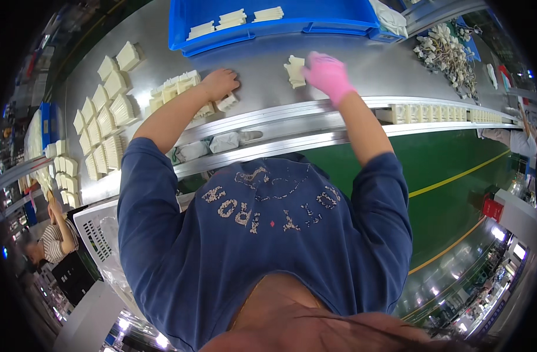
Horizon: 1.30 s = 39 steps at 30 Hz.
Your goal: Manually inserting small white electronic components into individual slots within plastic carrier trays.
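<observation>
My left hand (pixel 220 83) is bare and rests on a cluster of cream plastic parts (pixel 173 89) on the steel table (pixel 262 76), its fingers curled over one small cream piece (pixel 226 103). My right hand (pixel 329 76), in a pink glove, reaches across the table and touches a small stack of cream parts (pixel 295 71); whether it grips them is unclear. Both forearms stretch away from my blue shirt.
A blue bin (pixel 268 20) with cream parts stands at the table's far edge. Rows of cream parts (pixel 104 123) cover the left side. A rail holds a line of cream parts (pixel 432 113). A wire bundle pile (pixel 447 54) lies at right. Other people work at left and right.
</observation>
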Motion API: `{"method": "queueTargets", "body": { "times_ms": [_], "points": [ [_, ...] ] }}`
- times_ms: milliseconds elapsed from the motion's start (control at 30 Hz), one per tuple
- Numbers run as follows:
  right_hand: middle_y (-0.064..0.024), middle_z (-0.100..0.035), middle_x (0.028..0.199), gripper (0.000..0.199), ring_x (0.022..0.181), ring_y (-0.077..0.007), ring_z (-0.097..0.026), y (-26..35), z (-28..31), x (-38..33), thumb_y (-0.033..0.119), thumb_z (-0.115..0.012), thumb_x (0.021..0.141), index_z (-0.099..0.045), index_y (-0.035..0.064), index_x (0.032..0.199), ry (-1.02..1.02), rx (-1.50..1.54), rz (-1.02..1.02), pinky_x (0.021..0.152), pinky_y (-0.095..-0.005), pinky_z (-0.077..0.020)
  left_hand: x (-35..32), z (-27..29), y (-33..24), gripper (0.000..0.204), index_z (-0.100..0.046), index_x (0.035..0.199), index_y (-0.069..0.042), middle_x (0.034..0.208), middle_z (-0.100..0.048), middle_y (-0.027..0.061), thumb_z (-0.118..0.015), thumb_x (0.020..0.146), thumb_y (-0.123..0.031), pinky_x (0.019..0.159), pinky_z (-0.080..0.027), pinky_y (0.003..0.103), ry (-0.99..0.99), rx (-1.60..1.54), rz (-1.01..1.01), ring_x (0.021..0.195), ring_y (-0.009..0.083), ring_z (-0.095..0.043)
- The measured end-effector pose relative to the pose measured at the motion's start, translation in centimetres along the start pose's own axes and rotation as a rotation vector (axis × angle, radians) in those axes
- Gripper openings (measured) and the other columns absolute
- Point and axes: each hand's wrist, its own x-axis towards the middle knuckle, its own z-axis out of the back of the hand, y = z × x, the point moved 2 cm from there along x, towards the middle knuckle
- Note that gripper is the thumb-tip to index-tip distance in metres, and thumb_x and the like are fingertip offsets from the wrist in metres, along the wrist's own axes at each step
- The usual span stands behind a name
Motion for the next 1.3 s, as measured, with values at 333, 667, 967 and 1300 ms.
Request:
{"method": "queueTargets", "body": {
  "times_ms": [333, 667, 967, 1300],
  "points": [
    [-0.0152, -0.060, 0.093, 0.037, 0.089, -0.0267, -0.058, 1.8, -4.6, 4.5, 0.029, -0.058, 0.071, -0.050, 0.0027, 0.096, 0.187, 0.005, -0.125, 0.073, -0.0358, -0.0458, -0.2, 6.4, -3.2, 0.018, -0.043, 0.098, -0.005, 0.088, -0.057, 0.0085, -0.047, 0.081, -0.012, 0.067, -0.045, 0.031, -0.492, -1.296, 0.445, 0.077, 0.0196, -0.058],
    [-0.0012, -0.052, 0.055, 0.024, 0.049, -0.0044, -0.048, 5.9, 3.7, -2.3, 0.025, -0.059, 0.077, -0.057, 0.0013, 0.080, 0.320, 1.116, 0.090, 0.045, -0.0173, -0.0381, 0.9, 5.7, -6.9, 0.024, -0.038, 0.105, -0.006, 0.102, -0.051, 0.0104, -0.040, 0.090, -0.024, 0.068, -0.048, 0.032, -0.858, -1.976, 0.493, 0.089, 0.0214, -0.055],
    [-0.0106, -0.056, 0.068, 0.033, 0.054, -0.0232, -0.055, 8.8, 0.9, -3.9, 0.016, -0.055, 0.079, -0.045, 0.0040, 0.108, -0.535, 0.543, 0.293, 0.052, -0.0301, -0.0439, 0.8, 6.5, -8.8, 0.038, -0.033, 0.116, -0.007, 0.105, -0.049, 0.0090, -0.029, 0.093, -0.036, 0.070, -0.048, 0.028, -0.986, -1.882, 0.284, 0.092, 0.0162, -0.052],
    [-0.0052, -0.051, 0.061, 0.045, 0.049, -0.0205, -0.051, 8.6, 1.5, -4.1, 0.009, -0.059, 0.076, -0.039, 0.0049, 0.116, -0.517, 0.660, 0.386, 0.048, -0.0301, -0.0415, 0.8, 6.5, -8.5, 0.039, -0.033, 0.120, -0.007, 0.109, -0.046, 0.0065, -0.030, 0.093, -0.035, 0.079, -0.042, 0.025, -1.043, -1.983, 0.189, 0.095, 0.0117, -0.047]
  ]
}}
